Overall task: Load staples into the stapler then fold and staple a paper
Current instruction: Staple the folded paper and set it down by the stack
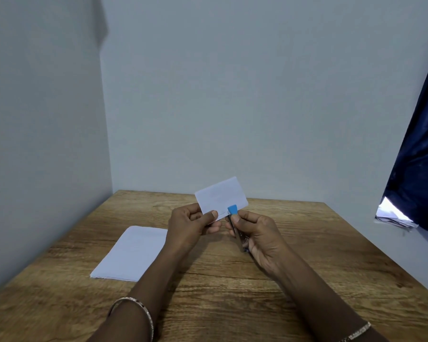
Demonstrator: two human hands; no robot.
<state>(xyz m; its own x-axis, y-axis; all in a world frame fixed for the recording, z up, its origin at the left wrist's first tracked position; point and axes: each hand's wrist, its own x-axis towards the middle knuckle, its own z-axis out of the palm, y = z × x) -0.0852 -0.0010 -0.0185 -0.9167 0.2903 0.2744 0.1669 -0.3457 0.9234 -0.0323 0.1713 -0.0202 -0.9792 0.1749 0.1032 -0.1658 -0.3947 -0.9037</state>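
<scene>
Soft, even light fills the room, leaving a cool bluish cast on the walls (257, 95). The only harsh spot is at the right, where daylight glares white through a gap under the dark curtain (418, 156). A grey shadow sits high on the left wall. The left hand (188, 225) and right hand (260, 233) throw only faint shadows on the counter (307, 280). Everything looks slightly soft; the stapler (232, 209) and folded paper (221, 197) lack crisp edges. The wide lens splays the counter's sides.

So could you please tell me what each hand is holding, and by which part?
The left hand pinches the folded paper at its lower left corner; the right hand grips the blue-tipped stapler around its body.
</scene>
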